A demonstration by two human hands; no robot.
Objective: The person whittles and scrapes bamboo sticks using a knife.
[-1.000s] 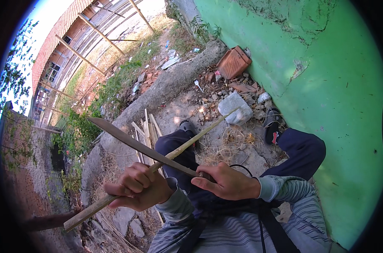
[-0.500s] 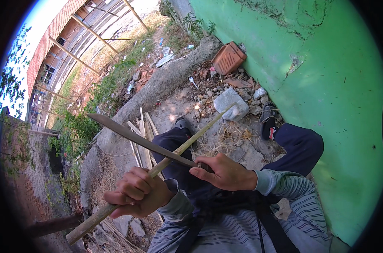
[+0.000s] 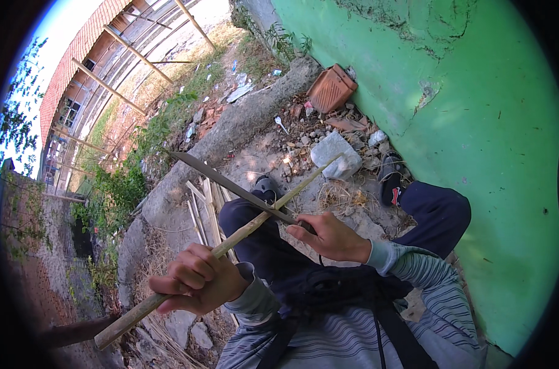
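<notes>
My left hand (image 3: 199, 280) is wrapped round a long, pale wooden stick (image 3: 243, 231), gripping it toward its thick near end. The stick slants up and to the right to a thin far tip above a whitish block. In my right hand (image 3: 331, 237) is the handle of a machete (image 3: 221, 179), its long dark blade pointing to the upper left. The blade crosses the stick beyond my left hand and touches it close to the handle. Most of the handle is hidden by my fingers.
Split wooden strips (image 3: 210, 206) lie on the ground beside my left leg. The whitish block (image 3: 336, 155) rests between my feet, with rubble around it. A reddish clay tile (image 3: 332, 88) leans by the green wall (image 3: 476, 123) on the right. A low concrete ridge (image 3: 230, 123) runs across ahead.
The machete has slid away from me along the stick, up and to the right, with my right hand. My left hand and the stick have hardly moved.
</notes>
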